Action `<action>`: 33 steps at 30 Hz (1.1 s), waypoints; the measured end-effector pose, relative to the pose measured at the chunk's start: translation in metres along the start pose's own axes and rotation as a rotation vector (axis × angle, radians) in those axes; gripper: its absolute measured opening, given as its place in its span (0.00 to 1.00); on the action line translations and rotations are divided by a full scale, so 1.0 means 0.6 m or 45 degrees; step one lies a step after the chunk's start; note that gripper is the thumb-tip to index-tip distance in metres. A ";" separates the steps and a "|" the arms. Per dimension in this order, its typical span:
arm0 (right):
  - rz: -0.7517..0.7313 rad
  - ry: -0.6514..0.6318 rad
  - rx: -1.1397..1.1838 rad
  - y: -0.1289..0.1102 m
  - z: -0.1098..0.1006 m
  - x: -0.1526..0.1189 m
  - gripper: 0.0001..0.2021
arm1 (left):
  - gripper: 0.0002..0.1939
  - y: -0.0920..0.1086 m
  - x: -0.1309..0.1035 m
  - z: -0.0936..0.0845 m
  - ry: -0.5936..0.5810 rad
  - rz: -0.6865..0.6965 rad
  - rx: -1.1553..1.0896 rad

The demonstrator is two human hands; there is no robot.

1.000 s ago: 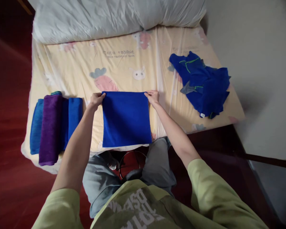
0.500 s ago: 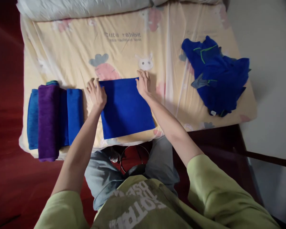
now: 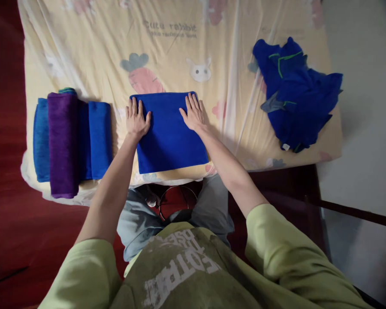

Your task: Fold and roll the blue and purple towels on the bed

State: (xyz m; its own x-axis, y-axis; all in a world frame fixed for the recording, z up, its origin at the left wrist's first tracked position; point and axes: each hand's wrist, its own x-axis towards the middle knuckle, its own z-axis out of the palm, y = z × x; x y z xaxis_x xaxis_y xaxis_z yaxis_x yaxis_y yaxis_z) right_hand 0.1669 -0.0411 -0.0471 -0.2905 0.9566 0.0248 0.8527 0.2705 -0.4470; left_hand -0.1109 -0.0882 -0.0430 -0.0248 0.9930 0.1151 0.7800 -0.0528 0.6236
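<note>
left hand (image 3: 137, 122), right hand (image 3: 194, 116) partly hide blue cloth (image 3: 170, 135)

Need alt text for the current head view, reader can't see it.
A person's left hand and right hand press flat on the far corners of a blue cloth on a cartoon-print bed sheet. Rolled or folded purple and blue cloths lie to the left, a crumpled blue garment to the right.

A home bedroom, judging by the cartoon rabbit-and-carrot bedsheet (image 3: 180, 51).
</note>
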 end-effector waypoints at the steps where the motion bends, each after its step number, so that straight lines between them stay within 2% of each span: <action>1: -0.002 0.009 -0.017 -0.009 -0.004 -0.012 0.36 | 0.41 0.001 -0.009 -0.003 0.007 0.048 0.003; 3: -0.052 0.010 -0.045 -0.032 -0.009 -0.056 0.37 | 0.40 0.012 -0.046 -0.007 -0.023 0.158 0.042; 7: -0.224 -0.089 -0.051 -0.075 -0.012 -0.177 0.37 | 0.38 0.053 -0.172 -0.001 -0.194 0.360 0.138; 10: -0.216 -0.146 -0.040 -0.084 -0.011 -0.242 0.36 | 0.35 0.066 -0.256 0.002 -0.235 0.383 0.169; 12: -0.196 -0.146 -0.030 -0.080 -0.014 -0.265 0.35 | 0.34 0.062 -0.289 -0.003 -0.231 0.382 0.184; 15: -0.218 -0.145 -0.012 -0.066 -0.022 -0.291 0.35 | 0.34 0.045 -0.314 -0.020 -0.287 0.449 0.178; 22: -0.322 -0.191 -0.014 -0.024 -0.032 -0.358 0.37 | 0.37 0.007 -0.344 -0.053 -0.512 0.646 0.195; 29: -0.504 -0.265 0.022 0.019 -0.046 -0.378 0.38 | 0.35 -0.012 -0.357 -0.069 -0.523 0.635 0.185; 33: -0.630 -0.211 0.108 0.049 -0.054 -0.398 0.34 | 0.34 -0.022 -0.369 -0.078 -0.504 0.595 0.162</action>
State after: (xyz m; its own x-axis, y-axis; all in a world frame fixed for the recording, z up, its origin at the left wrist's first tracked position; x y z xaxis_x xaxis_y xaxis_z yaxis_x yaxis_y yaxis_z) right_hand 0.2757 -0.2578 -0.0371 -0.7201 0.6848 0.1123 0.5600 0.6691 -0.4886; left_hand -0.1450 -0.3122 -0.0409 0.5515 0.8331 0.0425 0.7216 -0.5021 0.4766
